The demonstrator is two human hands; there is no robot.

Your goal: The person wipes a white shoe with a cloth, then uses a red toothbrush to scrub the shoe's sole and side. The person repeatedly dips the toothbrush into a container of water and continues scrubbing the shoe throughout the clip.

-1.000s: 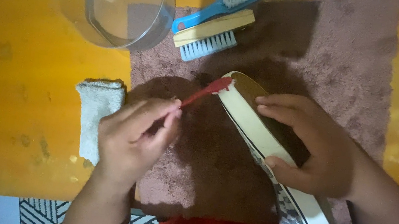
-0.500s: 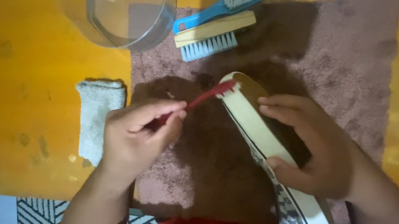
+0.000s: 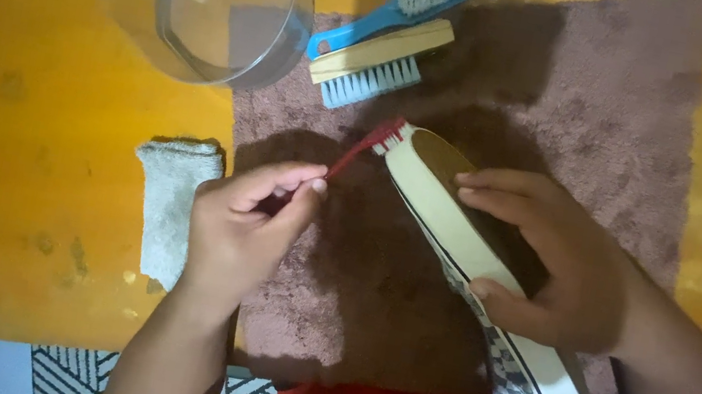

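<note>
My left hand pinched a red toothbrush, bristles against the toe of a checkered sneaker, my right hand gripped it, over the brown towel on the table

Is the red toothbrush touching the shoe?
Touching. The head view shows the bristle end of the red toothbrush pressed against the toe edge of the shoe, with no gap visible.

Smooth matt rubber sole of the shoe under my right hand, thin red plastic toothbrush in my left hand, fuzzy brown mat, clear glossy bowl, rough terry cloth, wooden-backed brush, scuffed matt yellow table
</note>
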